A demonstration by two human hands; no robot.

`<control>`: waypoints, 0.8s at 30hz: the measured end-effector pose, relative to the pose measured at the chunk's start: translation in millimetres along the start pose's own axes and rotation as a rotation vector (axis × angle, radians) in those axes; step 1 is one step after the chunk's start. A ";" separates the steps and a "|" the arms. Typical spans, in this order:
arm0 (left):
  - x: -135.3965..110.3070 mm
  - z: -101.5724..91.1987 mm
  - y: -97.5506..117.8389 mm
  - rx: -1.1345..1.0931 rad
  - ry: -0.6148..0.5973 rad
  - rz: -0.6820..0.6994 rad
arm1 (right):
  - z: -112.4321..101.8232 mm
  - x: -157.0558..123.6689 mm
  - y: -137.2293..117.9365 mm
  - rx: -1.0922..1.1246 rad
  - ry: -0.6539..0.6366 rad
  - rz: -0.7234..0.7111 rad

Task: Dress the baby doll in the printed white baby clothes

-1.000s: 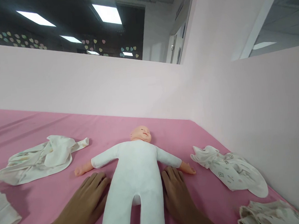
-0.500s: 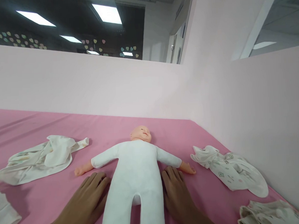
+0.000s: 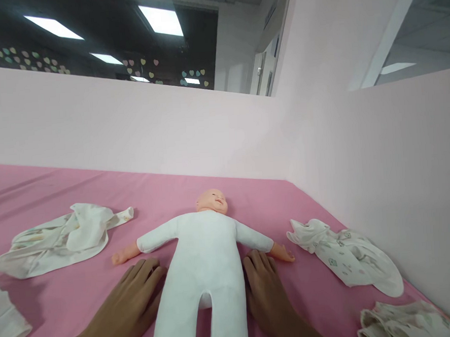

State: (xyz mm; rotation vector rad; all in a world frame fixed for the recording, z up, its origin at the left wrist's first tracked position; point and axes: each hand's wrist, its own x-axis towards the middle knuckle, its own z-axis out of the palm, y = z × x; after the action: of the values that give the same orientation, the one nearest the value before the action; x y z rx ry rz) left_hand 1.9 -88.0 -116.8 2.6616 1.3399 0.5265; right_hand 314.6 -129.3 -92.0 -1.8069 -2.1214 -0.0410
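A baby doll with a white cloth body lies on its back, arms spread and its head at the far end. My left hand rests palm down on the pink surface beside the doll's trunk, just below its outstretched arm. On the other side, my right hand lies against or very close to the doll's trunk, below the other arm. Both hands hold nothing that I can see; their fingers are a little bent and the fingertips point down to the cloth. The palms are hidden.
A pink cover spreads under everything. White printed baby clothes lie at left, with another white garment at the left edge. At right are a patterned garment and a crumpled one. Pale walls stand behind and at right.
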 end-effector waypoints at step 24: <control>-1.9 3.5 -3.1 0.034 0.069 0.025 | 0.3 0.6 0.5 -0.007 0.010 -0.013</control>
State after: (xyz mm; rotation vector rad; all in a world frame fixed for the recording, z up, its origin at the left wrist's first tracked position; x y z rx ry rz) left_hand -0.2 -87.5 -121.3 2.7145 1.3470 0.6094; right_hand 314.9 -128.6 -92.2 -1.7933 -2.1290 -0.0609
